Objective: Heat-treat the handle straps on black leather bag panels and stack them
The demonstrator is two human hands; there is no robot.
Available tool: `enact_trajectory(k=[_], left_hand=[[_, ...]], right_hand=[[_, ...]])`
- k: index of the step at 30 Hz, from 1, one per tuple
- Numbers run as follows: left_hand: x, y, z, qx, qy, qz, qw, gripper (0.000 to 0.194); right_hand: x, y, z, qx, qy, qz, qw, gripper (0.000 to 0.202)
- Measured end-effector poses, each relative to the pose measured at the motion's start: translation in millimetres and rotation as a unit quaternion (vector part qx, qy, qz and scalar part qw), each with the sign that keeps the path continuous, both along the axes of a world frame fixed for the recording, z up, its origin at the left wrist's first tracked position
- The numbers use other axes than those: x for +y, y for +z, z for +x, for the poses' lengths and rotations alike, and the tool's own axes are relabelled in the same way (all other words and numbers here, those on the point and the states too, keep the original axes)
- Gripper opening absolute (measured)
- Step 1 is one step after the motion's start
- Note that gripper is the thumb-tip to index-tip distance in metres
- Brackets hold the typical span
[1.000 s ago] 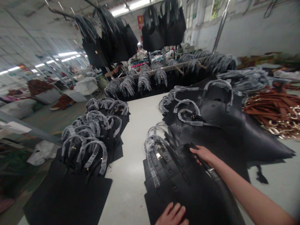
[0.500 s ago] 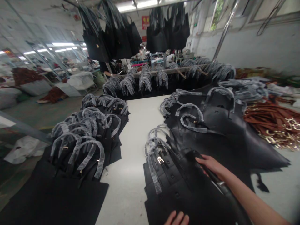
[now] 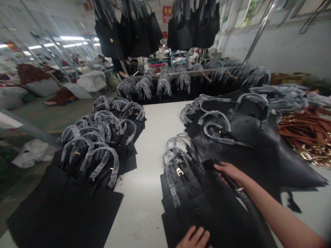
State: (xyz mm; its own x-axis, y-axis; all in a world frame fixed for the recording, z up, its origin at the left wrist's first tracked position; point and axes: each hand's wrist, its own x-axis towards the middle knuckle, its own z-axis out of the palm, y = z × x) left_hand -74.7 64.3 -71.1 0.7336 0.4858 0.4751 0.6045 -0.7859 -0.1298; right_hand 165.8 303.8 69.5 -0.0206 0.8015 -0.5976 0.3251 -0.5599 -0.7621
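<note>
Layered black leather bag panels (image 3: 178,224) lie just in front of me, with plastic-wrapped handles (image 3: 171,186) and a gold-coloured buckle (image 3: 179,172) at their far end. My right hand (image 3: 231,175) is closed over the raised right edge of a black leather bag panel, thumb on top; its other fingers are partly hidden behind the edge. At the bottom of the view, my left hand (image 3: 195,238) rests on the near part of the panels, fingers extended and slightly bent. Nothing shows in its grasp.
Another stack of black bag panels (image 3: 69,206) with wrapped handles covers the left of the white table (image 3: 144,179). More panels (image 3: 261,155) lie to the right, beside brown straps (image 3: 307,134) with gold clasps. Black bags (image 3: 134,34) hang overhead behind a rail of handles (image 3: 164,84).
The view has tilted slightly, shifting the surroundings. My left hand shows a little more at the bottom edge. My right hand keeps its hold on the panel edge.
</note>
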Motion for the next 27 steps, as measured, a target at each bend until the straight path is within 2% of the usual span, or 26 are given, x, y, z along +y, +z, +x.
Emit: enact_trajectory(k=[4,9,12,15,19,23,27], left_hand=[[2,26.6,-9,0.041,-0.018,-0.034,0.998,0.031],[3,54.9,-17,0.089,-0.061,-0.178,0.978,0.053],[3,67.8,-18,0.086,-0.065,-0.262,0.959,0.056],[3,79.0,-17,0.076,-0.062,-0.32,0.942,0.057],[1,86.2,-15,0.068,-0.053,-0.36,0.929,0.059],[0,86.9,-14,0.063,-0.051,-0.386,0.919,0.058],[0,90.9,-11,0.051,-0.036,-0.401,0.914,0.057]], right_hand=[[-3,5.2,-11,-0.018,0.001,0.04,0.999,0.05],[-57,21.6,-4,0.018,0.078,-0.02,0.997,0.045],[-80,18.4,-11,0.036,0.106,-0.052,0.992,0.041],[-78,10.0,-24,0.052,0.105,-0.05,0.992,0.037],[-66,10.9,-22,0.062,0.117,-0.054,0.99,0.037],[-70,14.3,-11,0.048,0.131,-0.059,0.988,0.036],[-67,7.2,-28,0.032,0.125,-0.019,0.991,0.034]])
